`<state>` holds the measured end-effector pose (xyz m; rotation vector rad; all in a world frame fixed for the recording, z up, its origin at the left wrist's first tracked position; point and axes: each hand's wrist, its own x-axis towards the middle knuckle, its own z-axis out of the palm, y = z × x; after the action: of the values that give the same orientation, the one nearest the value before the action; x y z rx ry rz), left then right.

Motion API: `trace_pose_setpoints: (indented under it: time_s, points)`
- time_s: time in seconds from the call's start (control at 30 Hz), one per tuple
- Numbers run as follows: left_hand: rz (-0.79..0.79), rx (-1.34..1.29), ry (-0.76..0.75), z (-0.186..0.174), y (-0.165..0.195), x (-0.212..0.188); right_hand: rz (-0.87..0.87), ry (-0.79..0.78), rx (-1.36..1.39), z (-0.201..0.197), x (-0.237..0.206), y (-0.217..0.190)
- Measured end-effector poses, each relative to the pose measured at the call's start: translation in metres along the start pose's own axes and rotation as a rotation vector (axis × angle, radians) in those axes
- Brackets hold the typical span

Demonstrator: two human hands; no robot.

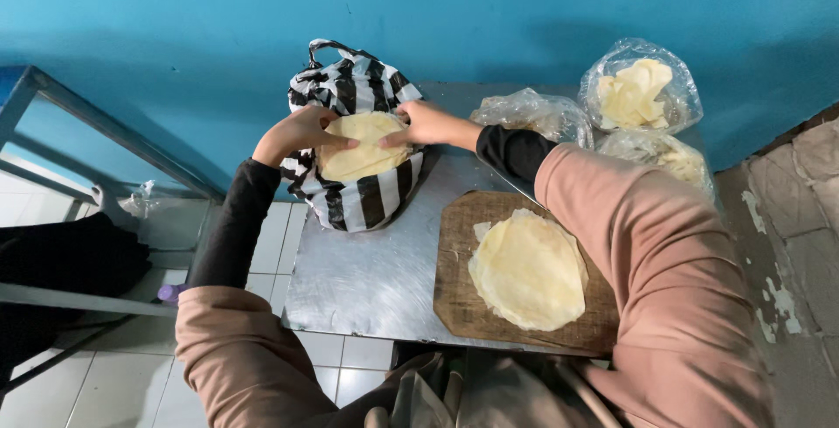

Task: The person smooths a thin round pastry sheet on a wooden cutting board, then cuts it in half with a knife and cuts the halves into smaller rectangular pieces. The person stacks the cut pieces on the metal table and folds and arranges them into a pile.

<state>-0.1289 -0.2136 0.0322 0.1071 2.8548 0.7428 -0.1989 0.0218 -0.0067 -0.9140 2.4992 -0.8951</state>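
Reaching into a black-and-white striped bag [367,196] at the far left corner of the metal table [367,279], the left hand [297,133] and right hand [428,124] are both pressing their fingers onto a stack of flatbreads [360,153] sitting inside it, one on each side. Another pile of flatbreads [529,271] is lying on a wooden board [459,292] at the near edge. Three clear bags [638,96] of bread are resting along the far right edge.
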Motion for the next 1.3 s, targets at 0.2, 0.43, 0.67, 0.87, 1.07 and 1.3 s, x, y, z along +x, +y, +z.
trace_pose_setpoints:
  time_s: [0.2, 0.43, 0.67, 0.87, 1.07, 1.3]
  points:
    - [0.149, -0.023, 0.212, 0.014, -0.020, 0.016, 0.118, -0.004, 0.249, -0.002, 0.001, 0.002]
    - [0.167, 0.052, 0.456, 0.026, -0.027, 0.007, 0.160, 0.080, 0.331, 0.005, 0.014, 0.011]
    - [0.218, -0.076, 0.574, 0.025, -0.019, -0.019, 0.136, 0.044, 0.523, 0.010, 0.012, 0.011]
    - [0.236, -0.405, 0.493, 0.008, -0.008, -0.037, 0.006, -0.020, 0.652, 0.007, -0.001, -0.004]
    - [0.306, -0.489, 0.438, -0.017, 0.017, -0.044, -0.254, -0.054, 0.728, -0.001, -0.017, -0.020]
    - [0.366, -0.717, 0.308, -0.036, 0.007, -0.010, 0.082, 0.209, 0.540, -0.054, -0.038, -0.051]
